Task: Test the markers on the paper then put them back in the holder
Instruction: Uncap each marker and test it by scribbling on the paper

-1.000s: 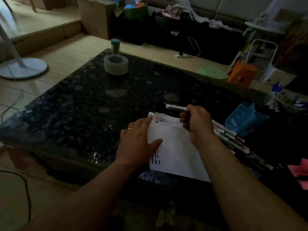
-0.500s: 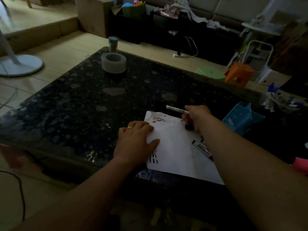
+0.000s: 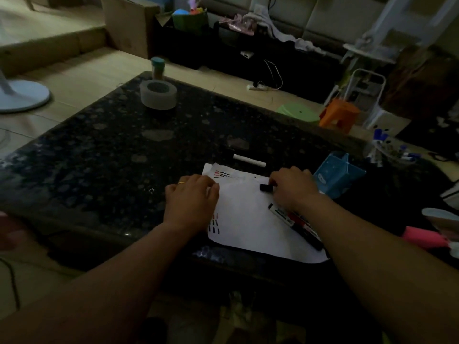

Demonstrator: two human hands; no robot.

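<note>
A white paper [image 3: 248, 227] with short red and black test strokes lies at the near edge of the dark table. My left hand [image 3: 191, 199] rests flat on its left side. My right hand [image 3: 294, 187] is over the paper's upper right, its fingertips pinching a small black cap [image 3: 265, 187]. A white marker [image 3: 249, 160] lies free on the table just beyond the paper. Several markers [image 3: 295, 225] lie on the paper's right side, partly under my right wrist. The blue holder [image 3: 339, 173] stands just right of my right hand.
The dark speckled table [image 3: 111, 150] carries a roll of tape [image 3: 158, 94] and a small jar [image 3: 157, 67] at its far left corner. A pink object [image 3: 422, 238] lies at the right. Stools, a fan base and clutter stand on the floor beyond.
My right hand has let go of the white marker, which now lies on the table beyond the paper, and has dropped to the black cap. My left hand stays on the paper.
</note>
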